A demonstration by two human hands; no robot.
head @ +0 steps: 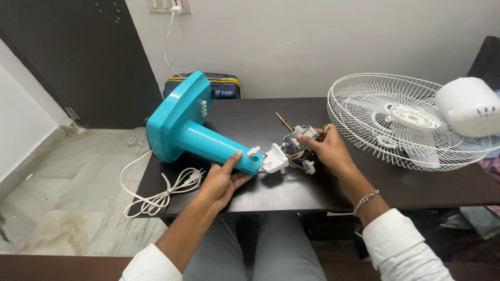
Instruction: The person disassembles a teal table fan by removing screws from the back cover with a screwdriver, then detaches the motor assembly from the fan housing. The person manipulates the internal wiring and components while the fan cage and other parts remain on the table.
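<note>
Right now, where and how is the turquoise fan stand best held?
Probably around the round column of the turquoise fan stand, from below, as the left hand does. The stand lies tilted on the dark table; its wide flat base is too broad for fingers.

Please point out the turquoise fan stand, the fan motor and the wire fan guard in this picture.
turquoise fan stand (208,141), head view, on the middle of its round column.
fan motor (298,139), head view, on its metal body beside the right hand's fingers.
wire fan guard (359,106), head view, on its left wire mesh.
</note>
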